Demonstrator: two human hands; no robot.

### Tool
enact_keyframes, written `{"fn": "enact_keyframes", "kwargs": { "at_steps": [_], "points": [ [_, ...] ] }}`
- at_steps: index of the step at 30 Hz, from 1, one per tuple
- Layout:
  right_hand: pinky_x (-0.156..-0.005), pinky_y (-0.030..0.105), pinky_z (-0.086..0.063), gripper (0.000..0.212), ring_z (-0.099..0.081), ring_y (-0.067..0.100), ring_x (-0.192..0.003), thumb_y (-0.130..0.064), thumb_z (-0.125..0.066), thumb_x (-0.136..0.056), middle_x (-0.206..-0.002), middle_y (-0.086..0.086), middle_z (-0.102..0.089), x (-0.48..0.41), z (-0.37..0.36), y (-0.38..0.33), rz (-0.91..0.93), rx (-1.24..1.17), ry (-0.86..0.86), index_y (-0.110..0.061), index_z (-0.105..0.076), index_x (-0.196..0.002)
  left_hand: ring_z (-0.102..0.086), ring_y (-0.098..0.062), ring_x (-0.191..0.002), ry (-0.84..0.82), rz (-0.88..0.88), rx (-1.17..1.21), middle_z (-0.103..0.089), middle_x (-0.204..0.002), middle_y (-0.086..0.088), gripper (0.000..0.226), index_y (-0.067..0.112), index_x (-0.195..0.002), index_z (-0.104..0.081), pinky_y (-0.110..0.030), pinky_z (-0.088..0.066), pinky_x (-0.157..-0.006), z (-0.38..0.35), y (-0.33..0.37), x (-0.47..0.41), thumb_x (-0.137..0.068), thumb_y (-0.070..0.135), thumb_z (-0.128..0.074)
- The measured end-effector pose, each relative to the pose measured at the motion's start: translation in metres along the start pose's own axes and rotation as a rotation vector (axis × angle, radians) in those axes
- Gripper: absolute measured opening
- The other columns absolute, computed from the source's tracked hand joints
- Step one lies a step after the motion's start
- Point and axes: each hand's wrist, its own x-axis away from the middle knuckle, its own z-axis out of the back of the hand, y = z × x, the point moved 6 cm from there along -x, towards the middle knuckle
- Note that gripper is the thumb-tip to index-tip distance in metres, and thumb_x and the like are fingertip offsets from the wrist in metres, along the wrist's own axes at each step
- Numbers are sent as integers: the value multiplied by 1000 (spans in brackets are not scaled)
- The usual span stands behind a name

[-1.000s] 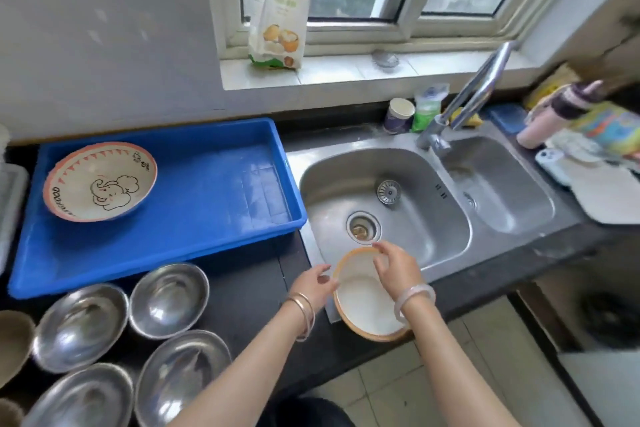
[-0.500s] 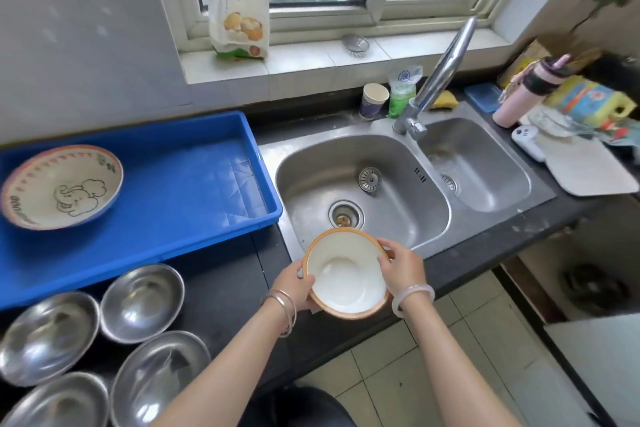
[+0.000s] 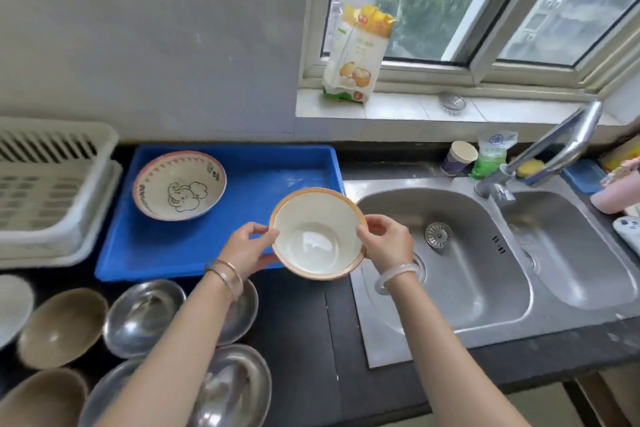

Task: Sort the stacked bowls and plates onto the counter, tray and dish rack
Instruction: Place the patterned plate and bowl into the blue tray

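I hold a white bowl with an orange rim [image 3: 317, 234] between both hands, upright, above the right front corner of the blue tray [image 3: 263, 184]. My left hand [image 3: 247, 250] grips its left rim and my right hand [image 3: 386, 243] grips its right rim. In the tray's left half lies a bowl with an elephant drawing [image 3: 179, 185]. A white dish rack [image 3: 52, 191] stands at the far left. Several steel bowls [image 3: 143, 315] and brown bowls [image 3: 62, 328] sit on the dark counter at the front left.
A double steel sink [image 3: 460, 263] with a tap [image 3: 554, 149] lies to the right. A paper cup [image 3: 459, 158] and a green bag [image 3: 491, 156] stand behind it. A flour bag [image 3: 358, 55] leans on the windowsill. Bare dark counter [image 3: 304, 340] runs between bowls and sink.
Both hands carried the orange-rimmed bowl from the sink's front edge to the left and away, to above the blue tray's right corner. The view swung left, so the dish rack now shows.
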Motion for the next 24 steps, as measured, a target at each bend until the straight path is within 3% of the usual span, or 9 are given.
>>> {"fn": "enact_keyframes", "kwargs": {
  "at_steps": [2,4,6,10,13,18,21,24],
  "points": [
    [-47,7,-47,9,-61,-3,-55,-17,-65,-75,-69,-16,-65,-8,-33,-23,16,-36,-49,-25,-68,-77,-59,-24,-84,88,-61,68,-55,-108,-13,8,4,-96,-52,-13,-55,-54,29,6,-8,-90,9,-55],
    [-43,11,-48,11,-61,-3,-49,-13,-65,-76,-70,-12,-66,-16,-69,-41,5,-95,-110,-24,-67,-75,-56,-23,-89,175,-103,126,-58,-102,-12,4,9,-88,-55,-20,-55,-67,57,11,-19,-89,5,-54],
    [-47,19,-54,8,-63,2,-54,-14,-65,-77,-74,-7,-68,-23,-104,-59,11,-89,-168,-22,-67,-78,-56,-21,-86,239,-154,160,-62,-90,-10,15,16,-81,-57,-25,-52,-72,84,18,-30,-89,3,-53],
    [-66,35,-61,8,-67,13,-67,-16,-64,-78,-80,-4,-70,-39,-167,-93,65,-20,-236,-18,-68,-85,-58,-9,-74,339,-213,205,-62,-80,2,19,17,-79,-58,-14,-53,-55,136,30,-58,-89,1,-52],
    [-75,39,-59,16,-69,22,-79,-16,-63,-77,-88,4,-74,-51,-211,-113,78,33,-276,-13,-70,-91,-59,-13,-76,423,-218,186,-64,-91,-4,12,12,-89,-58,-23,-55,-60,172,33,-82,-88,1,-53],
    [-83,40,-56,18,-67,24,-86,-15,-61,-79,-91,5,-73,-63,-266,-127,76,101,-315,-14,-71,-94,-59,-33,-107,518,-191,81,-64,-118,-17,30,3,-117,-60,-48,-48,-96,207,32,-116,-88,4,-52],
    [-83,39,-55,19,-66,24,-86,-14,-60,-81,-93,6,-73,-70,-285,-127,66,158,-324,-14,-71,-96,-59,-36,-109,546,-167,-9,-64,-118,-18,31,3,-118,-60,-50,-46,-98,217,33,-129,-88,5,-52],
    [-74,32,-54,16,-64,22,-79,-11,-59,-83,-91,6,-72,-74,-296,-124,43,188,-328,-14,-72,-92,-60,-35,-109,547,-139,-35,-65,-118,-17,32,4,-119,-60,-50,-47,-97,221,31,-137,-89,5,-51]
  ]
}}
